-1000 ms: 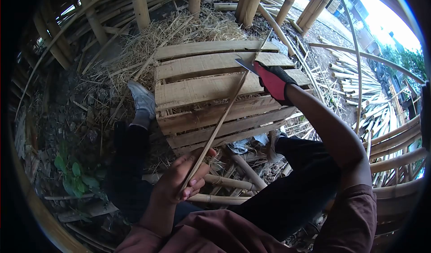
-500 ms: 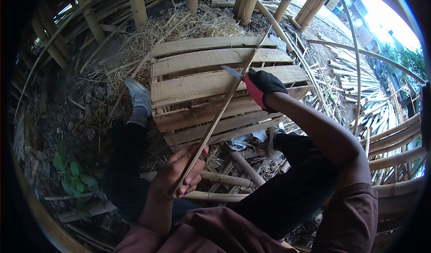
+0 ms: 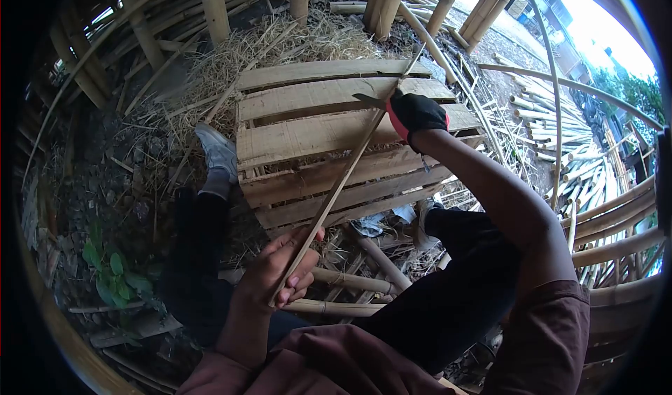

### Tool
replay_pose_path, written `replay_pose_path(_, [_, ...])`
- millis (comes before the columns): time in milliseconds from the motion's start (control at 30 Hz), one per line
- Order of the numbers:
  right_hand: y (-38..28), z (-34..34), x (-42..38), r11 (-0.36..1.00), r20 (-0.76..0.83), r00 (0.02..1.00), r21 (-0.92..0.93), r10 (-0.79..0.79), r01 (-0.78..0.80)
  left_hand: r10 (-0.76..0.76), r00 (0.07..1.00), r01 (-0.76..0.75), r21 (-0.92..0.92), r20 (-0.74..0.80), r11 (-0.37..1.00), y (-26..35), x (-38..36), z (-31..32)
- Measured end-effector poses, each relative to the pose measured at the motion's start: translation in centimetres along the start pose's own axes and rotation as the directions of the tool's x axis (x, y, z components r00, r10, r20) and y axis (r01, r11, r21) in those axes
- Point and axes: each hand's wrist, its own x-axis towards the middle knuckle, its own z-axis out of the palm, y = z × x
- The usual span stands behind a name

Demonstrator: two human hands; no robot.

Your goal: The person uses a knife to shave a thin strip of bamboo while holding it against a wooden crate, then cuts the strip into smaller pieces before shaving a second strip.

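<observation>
My bare left hand (image 3: 285, 265) is wrapped round the near end of a long bamboo strip (image 3: 343, 180). From there the strip slants up and away over a slatted wooden crate (image 3: 301, 139). In my right hand (image 3: 418, 117), which wears a black and red glove, is a knife (image 3: 369, 101), its blade pointing left. The blade lies across the strip near its far part, close over the crate's top slats. The gloved fingers are closed, and the knife's handle is hidden inside them.
Dry shavings (image 3: 273, 52) lie heaped behind the crate. Bamboo posts (image 3: 383, 6) stand at the back, and cut bamboo poles (image 3: 560, 136) are piled at the right. Bamboo pieces (image 3: 350, 281) lie on the ground between my legs. A green plant (image 3: 115, 272) grows at the left.
My right hand with the knife has slid up and away along the strip, and the blade has turned. My left hand has stayed in place.
</observation>
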Motion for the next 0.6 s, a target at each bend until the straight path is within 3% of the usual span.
replay_pose_path(67, [0.1, 1.5, 0.3, 0.998, -0.011, 0.998, -0.044, -0.055, 0.055, 0.007, 1.000, -0.007, -0.023, 0.004, 1.000, 0.1, 0.0, -0.2])
replay_pose_path(133, [-1.5, 1.5, -1.8, 0.998, -0.019, 1.000, 0.068, -0.001, 0.002, 0.024, 0.996, -0.013, -0.128, 0.081, 0.992, 0.0, -0.2, -0.6])
replay_pose_path(267, [-0.1, 0.1, 0.4, 0.999, -0.048, 0.998, 0.022, 0.039, -0.038, 0.041, 0.988, -0.004, -0.240, 0.149, 0.971, -0.3, -0.1, -1.0])
replay_pose_path(333, [-0.3, -0.4, -0.2, 0.999, -0.062, 0.997, -0.025, -0.033, 0.032, 0.056, 0.982, 0.001, -0.309, 0.178, 0.951, -0.3, -0.1, -1.2])
replay_pose_path(400, [-1.0, -0.4, -1.5, 0.995, -0.038, 0.995, 0.055, 0.091, -0.089, 0.025, 0.985, 0.020, -0.258, 0.172, 0.966, 0.1, -1.1, -1.0])
replay_pose_path(433, [-0.7, -0.2, -1.3, 0.995, -0.043, 0.995, 0.052, 0.088, -0.086, 0.007, 0.985, 0.028, -0.199, 0.170, 0.980, 0.4, -1.4, -1.0])
replay_pose_path(600, [1.1, 0.9, 1.6, 0.997, 0.007, 0.997, 0.013, 0.077, -0.077, 0.025, 0.989, 0.012, -0.241, 0.149, 0.970, -0.5, -1.4, -1.5])
